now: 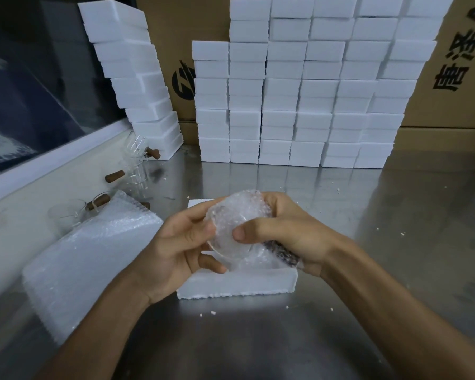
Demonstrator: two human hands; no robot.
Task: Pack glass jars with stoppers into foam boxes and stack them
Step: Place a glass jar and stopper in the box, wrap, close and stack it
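Glass shows through the bubble wrap: a jar (237,229), half swaddled, is held up over an open foam box (237,283) that lies on the steel table (395,215) just below the hands. The left hand (176,248) cups the jar from the side, its fingers (211,266) curled round the wrapped wall, thumb on top. The right hand (280,231) grips the far side, thumb pressed on the wrap, and also seems to trap a dark stopper (281,253) against the palm. Holding from both sides like this likely keeps the wrap from springing loose while it is folded closed, and working right above the box keeps the drop into it short.

To the left a stack of bubble wrap sheets (93,256) lies within easy reach. Beyond it several bare jars (133,171) with brown stoppers (115,176) wait near the wall. At the back, closed foam boxes (299,105) stand in tidy columns against cardboard cartons (450,78), with a leaning pile (137,78) at the left. I judge the wrapping step to be nearly done, with seating the jar in the box next.
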